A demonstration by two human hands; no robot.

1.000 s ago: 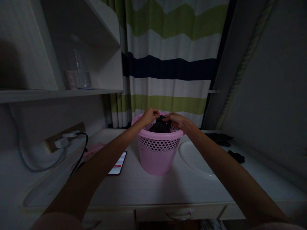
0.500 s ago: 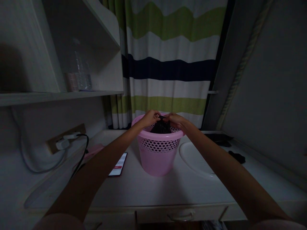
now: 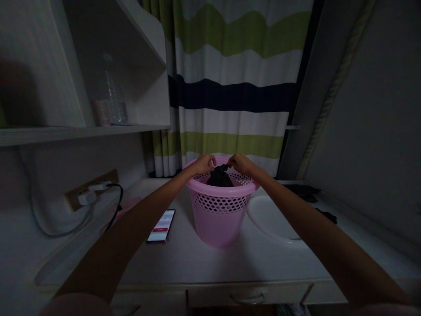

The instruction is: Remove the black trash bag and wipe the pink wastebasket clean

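A pink plastic basket (image 3: 219,221) with a perforated band below its rim stands on the white desk. Inside it is a black plastic bag (image 3: 219,177), bunched up at the top. My left hand (image 3: 204,164) is over the basket's left side, fingers curled in a pinch at the bag's gathered top. From the right, my right hand (image 3: 239,162) pinches the twisted end of the bag between thumb and fingers. The lower part of the bag is hidden behind the basket's front rim.
A phone (image 3: 162,226) with a lit screen lies left of the basket. A white round lid (image 3: 272,219) lies to the right, with black items (image 3: 325,215) beyond. Plugs (image 3: 87,197) and cables are at the left wall; a shelf (image 3: 138,128) holds a clear bottle (image 3: 115,96). A striped curtain (image 3: 233,118) hangs behind.
My hands have moved apart, and the bag's gathered top now shows between them. The basket appears slightly further right and lower, tilted a little toward me.
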